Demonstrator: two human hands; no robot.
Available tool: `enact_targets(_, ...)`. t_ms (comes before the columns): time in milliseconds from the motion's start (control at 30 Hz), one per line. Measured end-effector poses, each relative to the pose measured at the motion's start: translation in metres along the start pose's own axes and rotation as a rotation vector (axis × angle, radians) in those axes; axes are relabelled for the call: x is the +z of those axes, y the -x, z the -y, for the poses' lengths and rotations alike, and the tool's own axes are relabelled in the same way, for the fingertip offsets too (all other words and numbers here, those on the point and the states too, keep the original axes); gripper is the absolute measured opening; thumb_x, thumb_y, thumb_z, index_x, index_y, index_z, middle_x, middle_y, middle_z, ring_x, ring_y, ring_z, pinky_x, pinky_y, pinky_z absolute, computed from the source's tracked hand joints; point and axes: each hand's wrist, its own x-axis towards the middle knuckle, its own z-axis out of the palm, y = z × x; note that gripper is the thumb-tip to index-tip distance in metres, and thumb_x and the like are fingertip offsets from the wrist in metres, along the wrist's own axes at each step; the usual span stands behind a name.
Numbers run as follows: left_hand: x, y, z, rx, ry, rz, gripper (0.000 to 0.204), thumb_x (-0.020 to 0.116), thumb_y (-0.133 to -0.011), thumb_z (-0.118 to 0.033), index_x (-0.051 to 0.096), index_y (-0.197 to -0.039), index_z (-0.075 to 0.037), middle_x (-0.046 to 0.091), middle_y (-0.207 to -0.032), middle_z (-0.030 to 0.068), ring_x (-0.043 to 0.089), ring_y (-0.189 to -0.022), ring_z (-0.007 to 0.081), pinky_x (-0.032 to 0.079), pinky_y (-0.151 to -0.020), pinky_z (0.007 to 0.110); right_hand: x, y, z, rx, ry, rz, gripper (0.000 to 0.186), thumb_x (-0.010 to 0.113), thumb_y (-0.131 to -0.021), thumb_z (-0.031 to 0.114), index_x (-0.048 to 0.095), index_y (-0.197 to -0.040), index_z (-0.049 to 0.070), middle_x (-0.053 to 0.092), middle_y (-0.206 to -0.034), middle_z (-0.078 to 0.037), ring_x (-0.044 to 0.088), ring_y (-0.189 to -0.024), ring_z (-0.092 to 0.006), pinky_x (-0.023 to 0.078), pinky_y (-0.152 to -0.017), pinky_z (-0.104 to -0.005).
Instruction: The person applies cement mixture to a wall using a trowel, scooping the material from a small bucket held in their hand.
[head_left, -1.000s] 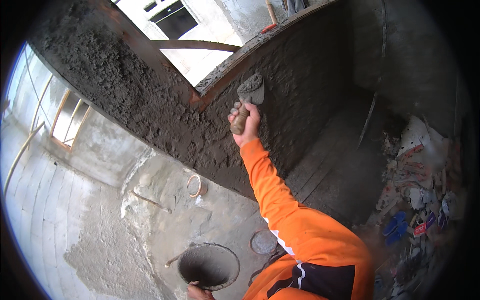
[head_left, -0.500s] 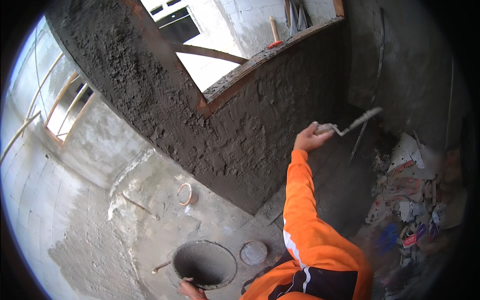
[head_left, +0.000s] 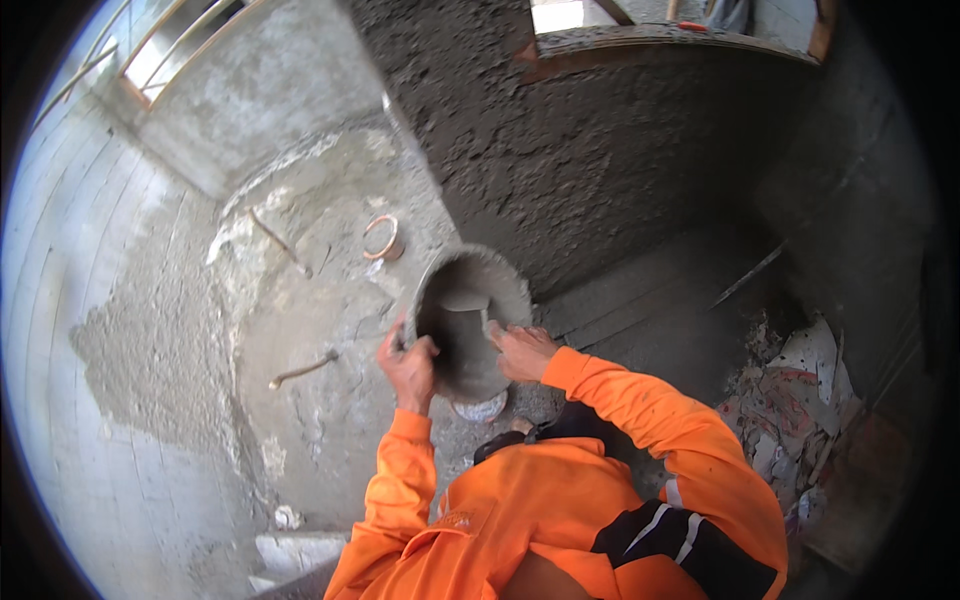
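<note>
A grey, mortar-caked bucket (head_left: 517,290) is held tilted in front of me, its open mouth facing up toward me. My left hand (head_left: 408,368) grips its left rim, thumb inside and fingers outside. My right hand (head_left: 522,350) is closed round the handle of a trowel at the bucket's right side. The trowel blade (head_left: 465,302) lies inside the bucket, against its far inner wall. How much mortar is in there is hard to see in the shadow.
Beyond the bucket rises a wall (head_left: 570,160) coated in rough, dark mortar, with a window sill (head_left: 650,40) above. A small orange-brown pail (head_left: 388,240) and a stick-like handle (head_left: 303,370) lie on the floor at left. Rubble (head_left: 790,400) is heaped at right.
My right hand with the trowel has come down from beside the wall into the bucket. My left hand has raised and tilted the bucket from the floor. The view has turned downward.
</note>
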Motion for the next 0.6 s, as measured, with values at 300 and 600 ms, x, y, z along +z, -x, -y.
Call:
enact_targets(300,-0.004,-0.014,-0.027,0.045,0.213,-0.066,0.029,0.049,-0.061,0.011,0.056,-0.089,0.007,0.060,-0.084,0.0061,0.052,-0.058,0.0080,0.043,-0.049,0.022,-0.016,0.004,0.026,-0.001,0.240,-0.088,0.058,0.053,-0.076,0.014,0.031,-0.129,0.003,0.056,-0.099,-0.027,0.059,-0.085,-0.0452,0.046,-0.076,-0.0523)
enact_targets(600,0.004,-0.015,-0.051,0.242,0.136,0.029,0.010,0.053,-0.056,0.007,0.046,-0.063,0.004,0.061,-0.111,0.0197,0.058,-0.099,0.0181,0.043,-0.084,0.028,-0.087,-0.005,0.021,0.089,-0.188,0.054,0.036,0.046,-0.084,0.021,0.046,-0.113,0.000,0.058,-0.075,-0.016,0.058,-0.050,-0.0322,0.048,-0.051,-0.0423)
